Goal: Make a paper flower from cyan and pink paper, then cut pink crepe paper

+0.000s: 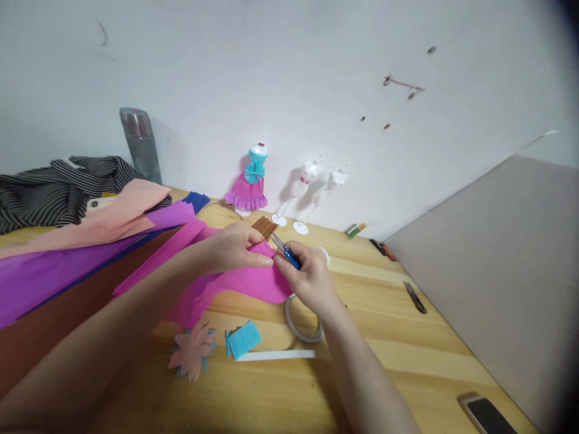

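Observation:
Both hands are close together over the middle of the table. My left hand (235, 247) pinches the upper edge of a bright pink sheet of crepe paper (260, 280), which drapes down toward me and to the left. In my right hand (312, 274) is a pair of scissors (289, 253) with blue handles, its blades pointing up and left beside the pink edge. The right thumb also touches the pink paper. Just behind the fingers lies a folded piece of brown paper (263, 226). A roll of tape (289, 322) rests below my right hand.
Paper sheets (136, 205) and striped cloth (45, 193) pile up at left near a flask (141, 144). Along the wall stand a dressed mini mannequin (253, 181) and two bare ones (310, 172). A cutter (415, 297), phone (488, 416), paper flower (193, 352) and blue paper (245, 340) lie about.

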Available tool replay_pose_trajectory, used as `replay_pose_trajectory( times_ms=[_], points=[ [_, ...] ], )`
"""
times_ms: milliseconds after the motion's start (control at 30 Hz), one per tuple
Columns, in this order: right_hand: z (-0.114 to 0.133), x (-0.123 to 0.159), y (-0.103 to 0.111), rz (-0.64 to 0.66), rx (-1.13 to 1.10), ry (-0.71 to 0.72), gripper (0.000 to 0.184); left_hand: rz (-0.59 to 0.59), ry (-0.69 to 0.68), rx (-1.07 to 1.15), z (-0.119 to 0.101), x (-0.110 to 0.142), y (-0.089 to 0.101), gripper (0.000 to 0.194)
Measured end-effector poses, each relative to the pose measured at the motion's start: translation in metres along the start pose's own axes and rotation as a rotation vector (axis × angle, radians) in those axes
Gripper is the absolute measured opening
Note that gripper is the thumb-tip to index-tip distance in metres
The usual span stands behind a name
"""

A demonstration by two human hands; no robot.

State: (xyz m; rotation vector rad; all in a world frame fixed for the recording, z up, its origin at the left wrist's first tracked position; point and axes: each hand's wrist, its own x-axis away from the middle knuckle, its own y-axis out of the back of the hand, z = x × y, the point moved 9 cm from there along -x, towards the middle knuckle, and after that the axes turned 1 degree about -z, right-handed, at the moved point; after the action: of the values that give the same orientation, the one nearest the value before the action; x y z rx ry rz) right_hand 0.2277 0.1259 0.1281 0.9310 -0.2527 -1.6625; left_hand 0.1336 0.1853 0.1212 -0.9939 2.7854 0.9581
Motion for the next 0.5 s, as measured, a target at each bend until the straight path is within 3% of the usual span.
replay_pose_trajectory(
  times_ms=[167, 367, 500],
  points=[
    [-0.004, 0.0, 0.005, -0.018, -0.07, -0.053, 0.019, 0.044, 0.055, 0.095, 0.003, -0.001, -0.004, 0.03],
    [0.007, 0.008, 0.037, -0.105, -0.173, -0.049, 0.023, -0.082, 0.142, 0.114, 0.009, 0.0, 0.014, 0.021],
    [0.019, 0.013, 0.029, 0.059, -0.064, -0.019, 0.026, -0.154, 0.098, 0.183, 0.011, -0.001, 0.02, 0.021]
  ],
)
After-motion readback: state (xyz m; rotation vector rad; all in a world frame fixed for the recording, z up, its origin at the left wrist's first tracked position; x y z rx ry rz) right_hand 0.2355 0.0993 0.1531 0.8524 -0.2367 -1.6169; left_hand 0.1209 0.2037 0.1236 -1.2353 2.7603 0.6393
